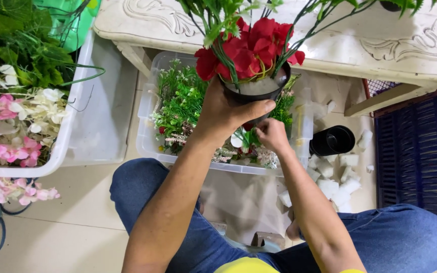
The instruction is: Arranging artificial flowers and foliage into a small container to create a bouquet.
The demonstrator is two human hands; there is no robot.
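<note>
My left hand (pixel 228 112) grips a small black pot (pixel 255 93) from below and holds it up over a clear plastic bin (pixel 147 146). The pot is packed with white foam, red artificial flowers (pixel 251 48) and green stems. My right hand (pixel 271 135) is just under the pot, its fingers pinched on a small green-and-white sprig (pixel 244 139) above the bin. The bin holds assorted green artificial foliage (pixel 180 103) and small white and red bits.
A second clear bin (pixel 74 121) at the left holds pink and white fake blossoms and greenery. An empty black pot (pixel 333 140) and white foam chunks (pixel 337 177) lie on the floor at the right. A carved white table (pixel 360 35) stands ahead, a dark blue crate (pixel 421 151) beside it.
</note>
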